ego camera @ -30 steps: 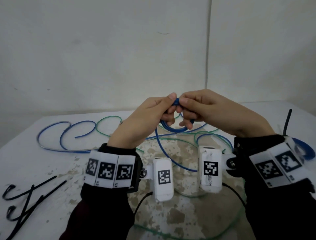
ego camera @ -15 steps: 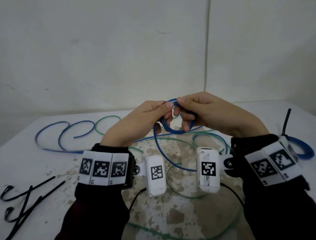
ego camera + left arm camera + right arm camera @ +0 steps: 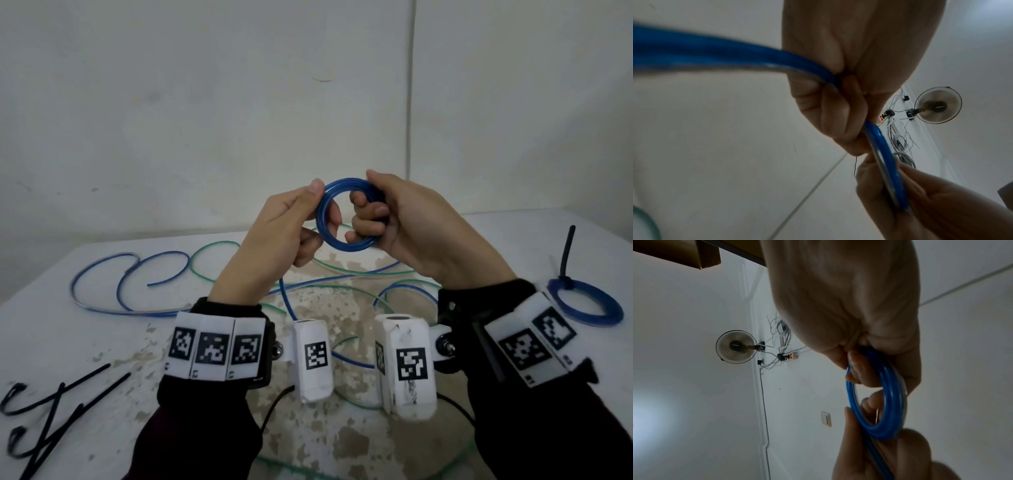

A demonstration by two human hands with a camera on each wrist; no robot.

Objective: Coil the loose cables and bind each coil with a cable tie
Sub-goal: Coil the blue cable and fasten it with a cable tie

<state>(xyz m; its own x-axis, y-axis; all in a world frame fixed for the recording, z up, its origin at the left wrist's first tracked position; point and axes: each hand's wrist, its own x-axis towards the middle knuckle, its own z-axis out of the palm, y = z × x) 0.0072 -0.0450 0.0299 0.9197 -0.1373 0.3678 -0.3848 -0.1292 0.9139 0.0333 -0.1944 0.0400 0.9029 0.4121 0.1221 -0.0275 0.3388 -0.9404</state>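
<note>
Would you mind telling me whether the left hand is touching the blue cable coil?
Touching: the head view shows the left hand pinching the blue cable coil at its left edge.

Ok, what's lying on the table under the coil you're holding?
Below the blue coil, loose blue cable and green cable cross the table. Both hands and wrists hide more.

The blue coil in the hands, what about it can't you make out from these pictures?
- Number of turns in the blue coil: strands merge in the head view and are blurred in both wrist views.
- Its free end: hidden under the right hand or the left hand.
- Where its tail runs: lost behind the left wrist and among the loose cables on the table.
- Any tie on it: none seen, though the fingers cover both sides.
</note>
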